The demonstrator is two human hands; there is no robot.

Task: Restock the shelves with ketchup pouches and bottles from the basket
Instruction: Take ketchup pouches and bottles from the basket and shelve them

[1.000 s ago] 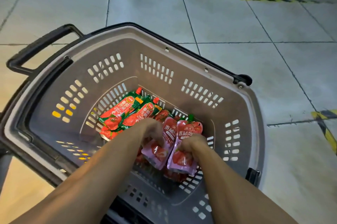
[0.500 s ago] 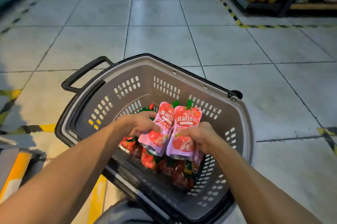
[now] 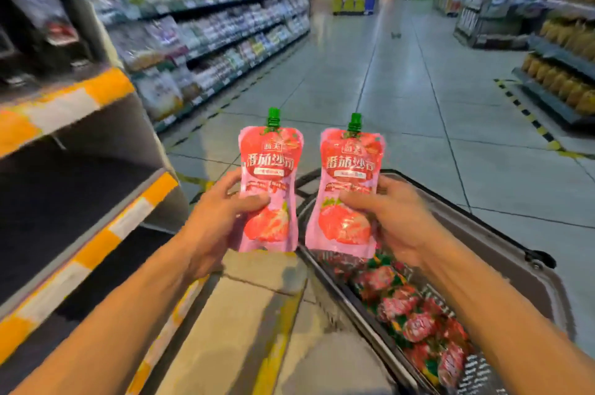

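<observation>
A person's left hand point(image 3: 219, 220) and right hand point(image 3: 399, 220) each grip a pink ketchup pouch upright above the grey basket point(image 3: 502, 253) in a store aisle. The left pouch point(image 3: 269, 182) and the right pouch point(image 3: 349, 188) stand side by side, green caps up, apart from each other, thumbs across their fronts and fingers point(image 3: 384, 183) wrapped behind. More pouches point(image 3: 415, 314) lie heaped inside the basket. Left of the basket, dark shelves with orange-and-white edge strips point(image 3: 96, 246) stand open. The pouches look soft, light and likely slick; a mid-body hold, as here, seems safest, since a squeeze near the spout could strain the cap.
</observation>
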